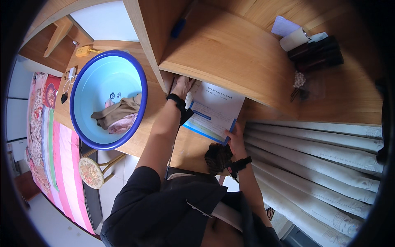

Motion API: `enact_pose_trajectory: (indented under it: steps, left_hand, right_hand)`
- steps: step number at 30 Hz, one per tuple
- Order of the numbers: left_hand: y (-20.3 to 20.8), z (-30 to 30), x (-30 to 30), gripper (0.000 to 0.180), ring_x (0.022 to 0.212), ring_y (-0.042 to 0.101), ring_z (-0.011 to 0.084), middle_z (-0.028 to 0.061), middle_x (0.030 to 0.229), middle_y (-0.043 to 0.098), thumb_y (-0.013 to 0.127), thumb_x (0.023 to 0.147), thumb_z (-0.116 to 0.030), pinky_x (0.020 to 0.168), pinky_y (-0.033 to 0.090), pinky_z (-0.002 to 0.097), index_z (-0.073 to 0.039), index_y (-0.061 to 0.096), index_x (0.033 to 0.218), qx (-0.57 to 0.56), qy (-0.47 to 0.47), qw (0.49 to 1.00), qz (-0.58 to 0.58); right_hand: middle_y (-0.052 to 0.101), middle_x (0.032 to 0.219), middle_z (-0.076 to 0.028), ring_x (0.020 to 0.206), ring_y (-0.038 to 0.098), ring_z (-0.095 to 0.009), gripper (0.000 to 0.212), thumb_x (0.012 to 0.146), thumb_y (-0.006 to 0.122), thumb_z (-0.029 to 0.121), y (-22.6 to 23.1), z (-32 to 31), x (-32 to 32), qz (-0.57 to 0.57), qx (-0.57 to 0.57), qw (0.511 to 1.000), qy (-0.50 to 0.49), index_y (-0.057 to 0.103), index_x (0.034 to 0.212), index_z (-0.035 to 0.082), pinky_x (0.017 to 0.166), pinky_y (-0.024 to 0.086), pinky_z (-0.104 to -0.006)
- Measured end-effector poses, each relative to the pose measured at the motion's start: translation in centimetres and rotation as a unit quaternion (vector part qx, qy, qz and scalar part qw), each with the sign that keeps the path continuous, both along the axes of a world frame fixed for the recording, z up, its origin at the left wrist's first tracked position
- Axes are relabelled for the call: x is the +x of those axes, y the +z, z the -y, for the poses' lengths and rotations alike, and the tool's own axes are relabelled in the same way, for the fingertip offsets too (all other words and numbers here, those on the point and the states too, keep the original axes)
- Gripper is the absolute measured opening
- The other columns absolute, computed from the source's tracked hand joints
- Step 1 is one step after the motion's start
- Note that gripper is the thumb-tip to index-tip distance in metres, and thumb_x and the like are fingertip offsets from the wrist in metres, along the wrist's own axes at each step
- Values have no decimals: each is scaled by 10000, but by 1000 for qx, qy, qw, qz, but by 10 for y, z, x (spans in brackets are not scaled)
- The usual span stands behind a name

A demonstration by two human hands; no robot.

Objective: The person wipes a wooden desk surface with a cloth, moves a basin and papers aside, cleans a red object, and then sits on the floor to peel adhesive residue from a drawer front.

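Observation:
My left hand (181, 87) reaches in under the low wooden shelf at the back of the desk. Its fingers are partly hidden there, so what they touch does not show. Just right of it, a printed paper sheet or booklet (218, 105) with blue bands lies tilted, its far part under the shelf edge. At its near right corner my right hand (235, 140) grips the edge, with the thumb on the border. A dark brown, ruffled bundle (217, 158) sits by my right wrist at the desk's front edge. Both wrists wear black straps.
On the desk's left stands a blue basin (84, 103) with brown and pink cloth (119, 115) inside. A yellow power strip (83, 51) lies behind it. The shelf (222, 49) overhangs the desk; dark cylinders (317, 53) stand on it. A round stool (91, 173), bed (66, 164) and pale curtain (312, 164) flank me.

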State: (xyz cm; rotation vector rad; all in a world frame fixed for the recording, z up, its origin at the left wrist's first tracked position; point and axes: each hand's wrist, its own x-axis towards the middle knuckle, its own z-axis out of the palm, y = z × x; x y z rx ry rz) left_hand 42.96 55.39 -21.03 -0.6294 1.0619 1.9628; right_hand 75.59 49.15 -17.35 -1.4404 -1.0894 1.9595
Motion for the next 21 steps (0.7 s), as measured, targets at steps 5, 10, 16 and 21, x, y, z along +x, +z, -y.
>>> enact_pose_trajectory:
  steps: [5, 10, 16, 21]
  left_hand:
    - [-12, 22, 15, 190, 491, 550, 163, 72, 618, 582, 649, 893, -97, 413, 407, 307, 24, 597, 757, 47, -135, 982, -127]
    - [-28, 48, 47, 203, 777, 645, 419, 236, 1207, 557, 665, 844, -130, 709, 537, 466, 22, 649, 978, -233, -233, 644, -691]
    - [-20, 42, 56, 186, 816, 677, 412, 248, 1273, 479, 556, 911, -116, 748, 576, 458, 13, 674, 973, -353, -381, 541, -661]
    - [-25, 18, 60, 248, 842, 698, 299, 222, 1133, 569, 493, 951, -205, 682, 594, 421, -55, 687, 913, -418, -431, 447, -663]
  right_hand:
    - [544, 1296, -92, 1167, 539, -230, 533, 905, 576, -68, -6, -3, 2, -28, 7, 1000, 3, 415, 1388, 89, 931, 496, -367]
    - [535, 1312, -103, 1188, 535, -235, 556, 909, 570, -74, -14, -5, -1, -12, -37, 999, -12, 379, 1404, 90, 937, 501, -374]
    - [546, 1299, -111, 1173, 548, -244, 566, 913, 569, -70, -16, -4, -2, 0, -40, 999, -12, 374, 1419, 94, 940, 497, -377]
    - [549, 1293, -109, 1173, 548, -247, 552, 907, 572, -73, -17, -5, 0, -7, -35, 999, -22, 394, 1403, 93, 930, 496, -375]
